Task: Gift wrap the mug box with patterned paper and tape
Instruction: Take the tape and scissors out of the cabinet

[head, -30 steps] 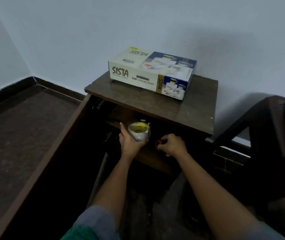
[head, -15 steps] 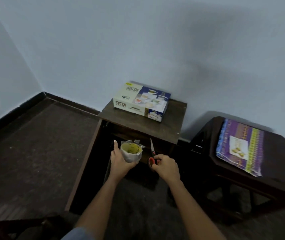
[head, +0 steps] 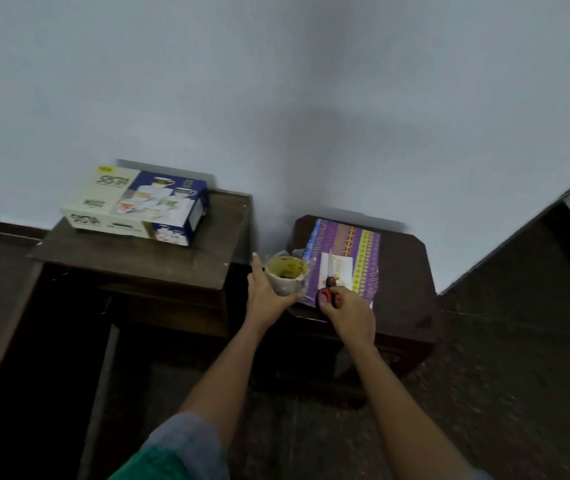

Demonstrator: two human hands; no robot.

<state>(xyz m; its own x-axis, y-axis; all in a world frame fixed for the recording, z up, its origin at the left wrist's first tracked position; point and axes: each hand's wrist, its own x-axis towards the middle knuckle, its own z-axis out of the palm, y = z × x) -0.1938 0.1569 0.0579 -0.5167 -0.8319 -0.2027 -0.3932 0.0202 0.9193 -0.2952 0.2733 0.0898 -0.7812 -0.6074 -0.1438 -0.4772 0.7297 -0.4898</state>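
L hand [head: 265, 296] holds tape roll [head: 286, 276]; R hand [head: 350, 311] grips scissors [head: 329, 287] w/ blades over patterned paper [head: 345, 260]. Could poke or rip it, far from mug box [head: 135, 205].

Scissors [head: 329, 287] handles hidden in right hand [head: 351, 315]; mug box [head: 136, 206] lettering blurred

You are holding a tape roll [head: 285, 276] in your left hand [head: 266, 296], thumb raised beside it, and gripping red-handled scissors [head: 329, 288] in your right hand [head: 349, 313], blades pointing away over the folded patterned paper [head: 352, 251]. The paper is lying on a dark stool [head: 404, 271]. The mug box [head: 134, 206] is sitting on the wooden table [head: 158, 261] to the left, against the wall [head: 276, 98].
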